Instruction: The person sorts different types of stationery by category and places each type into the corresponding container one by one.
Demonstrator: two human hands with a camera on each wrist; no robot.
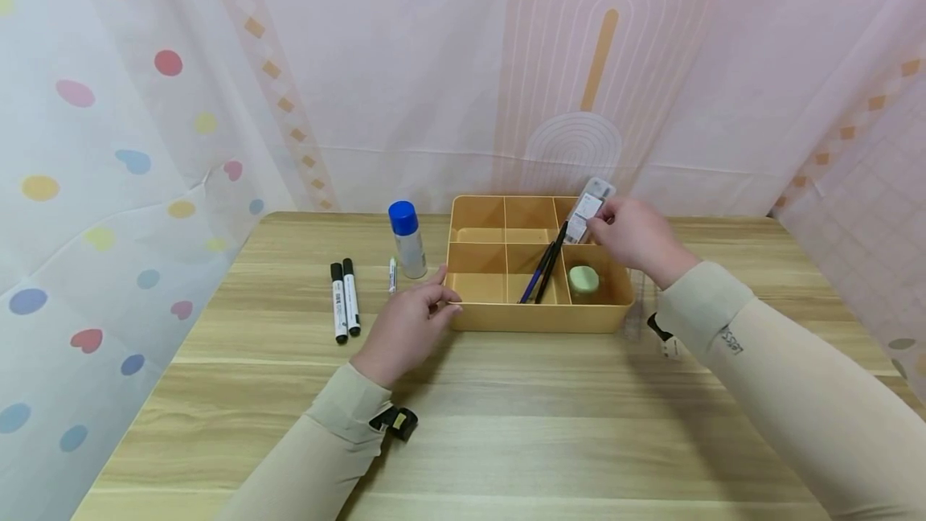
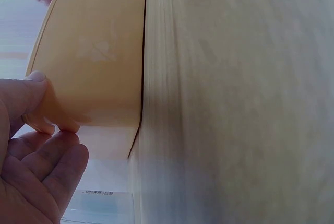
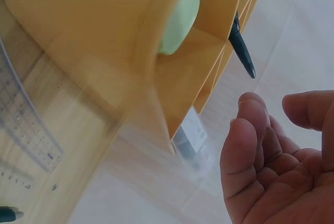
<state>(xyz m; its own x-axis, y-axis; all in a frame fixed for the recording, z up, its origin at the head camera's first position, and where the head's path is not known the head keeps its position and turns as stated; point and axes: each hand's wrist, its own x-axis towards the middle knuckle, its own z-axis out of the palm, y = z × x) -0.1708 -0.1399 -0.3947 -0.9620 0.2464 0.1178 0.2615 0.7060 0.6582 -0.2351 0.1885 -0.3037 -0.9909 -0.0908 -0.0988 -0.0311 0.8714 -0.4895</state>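
Note:
A yellow six-compartment organizer box (image 1: 538, 318) stands on the table by the back wall. My left hand (image 1: 412, 324) grips its front left corner, the thumb at the front rim and the fingers round the side. My right hand (image 1: 637, 235) is above the right side of the box, thumb and fingers apart with nothing between them in the right wrist view. Nearby, a clear plastic case with a white label (image 1: 584, 215) leans upright in the back right compartment. Dark pens (image 1: 553, 264) slant in the front middle compartment, and a pale green rounded object (image 1: 583, 280) lies in the front right one.
Left of the box stands a clear bottle with a blue cap (image 1: 407, 239). A small white tube (image 1: 393, 274) and two black-capped white markers (image 1: 346, 300) lie farther left. Transparent rulers (image 3: 31, 119) lie right of the box, partly under my right forearm. A patterned cloth hangs behind.

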